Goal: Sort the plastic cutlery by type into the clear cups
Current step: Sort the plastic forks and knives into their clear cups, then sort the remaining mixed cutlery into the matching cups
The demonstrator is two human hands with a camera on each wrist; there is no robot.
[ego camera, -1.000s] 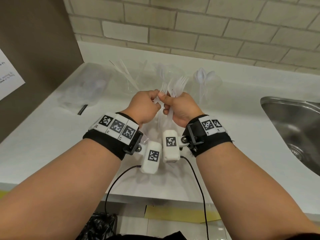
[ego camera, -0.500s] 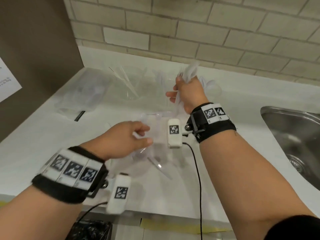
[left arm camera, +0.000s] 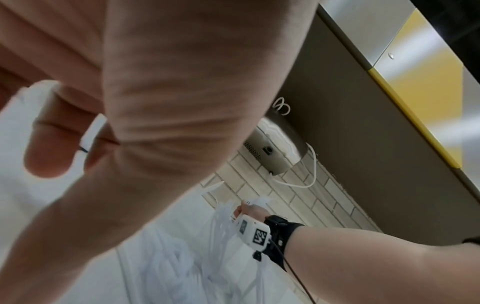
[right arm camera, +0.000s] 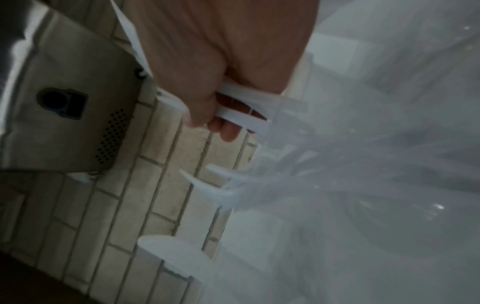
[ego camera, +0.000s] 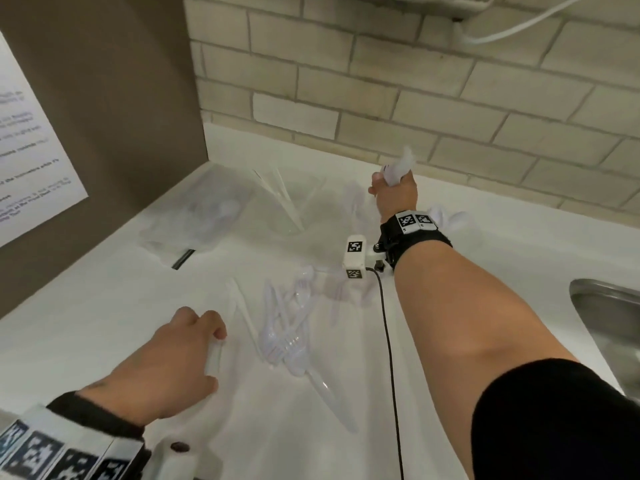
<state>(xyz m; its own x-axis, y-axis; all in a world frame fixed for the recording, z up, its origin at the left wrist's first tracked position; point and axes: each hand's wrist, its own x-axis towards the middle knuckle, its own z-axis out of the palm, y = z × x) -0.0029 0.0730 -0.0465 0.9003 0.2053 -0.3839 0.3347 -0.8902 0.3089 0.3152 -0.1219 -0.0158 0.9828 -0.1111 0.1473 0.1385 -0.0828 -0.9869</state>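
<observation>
The person's right hand (ego camera: 394,194) is stretched far out over the white bench (ego camera: 104,327), up near the brick wall (ego camera: 346,81). Its fingers (right arm camera: 228,131) are closed tight around a bunch of forks (ego camera: 401,166). The fork tops poke up out of the fist, and the flat white handles stick out below it. The right arm is long and almost straight. A black band with a little white box (ego camera: 355,256) sits on the wrist, and a black cord (ego camera: 389,341) hangs from it.

The left hand (ego camera: 173,365) is low and close to the person, with its palm down on the bench. Its fingers (ego camera: 211,322) are bent a bit. A white piece of cutlery (ego camera: 214,356) lies under the hand, but I cannot tell if the fingers are holding it or only touching it.

Between the two hands lies a pile of plastic cutlery (ego camera: 287,327), all mixed up on the bench. One long clear piece (ego camera: 332,400) lies by itself, nearer to the person.

The clear cups (ego camera: 294,202) stand at the back of the bench, near the right hand. They are hard to see. White knives lean in one, and spoons (ego camera: 450,220) peek out behind the right wrist.

A see-through bag (ego camera: 204,216) lies at the back left. A shiny sink (ego camera: 609,313) is on the right. A paper sign (ego camera: 31,150) hangs on the brown wall to the left.
</observation>
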